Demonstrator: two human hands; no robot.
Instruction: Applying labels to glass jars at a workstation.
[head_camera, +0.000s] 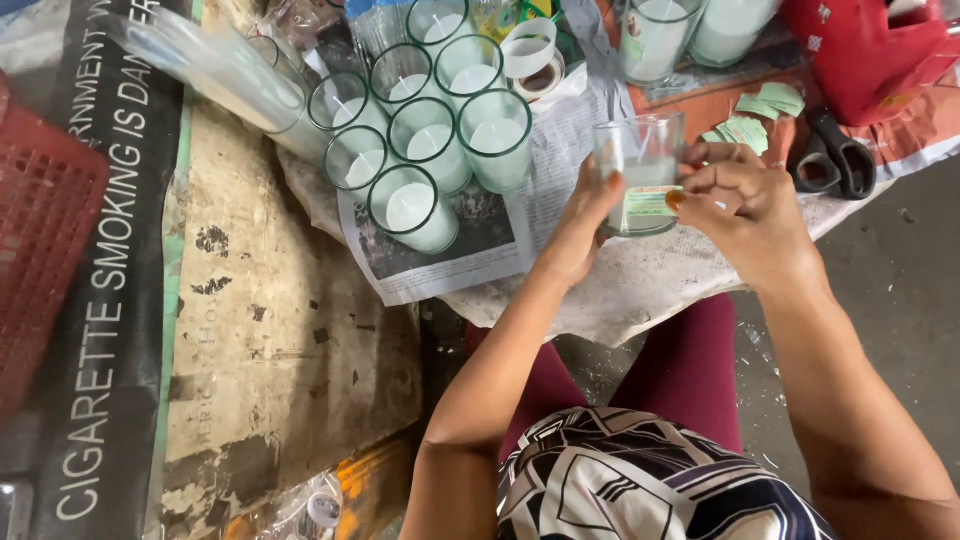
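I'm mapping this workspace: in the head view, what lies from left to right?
Red crate → cluster of wax-filled glasses → left hand → held glass → right hand → scissors.

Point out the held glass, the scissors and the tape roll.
Glass (640, 150): head view, on its clear wall above the label.
Scissors (835, 155): head view, on the black handles.
Tape roll (530, 45): head view, on its white outer band.

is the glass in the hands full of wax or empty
Partly filled. The glass held between the left hand and right hand shows white wax in its lower half only; the top is clear.
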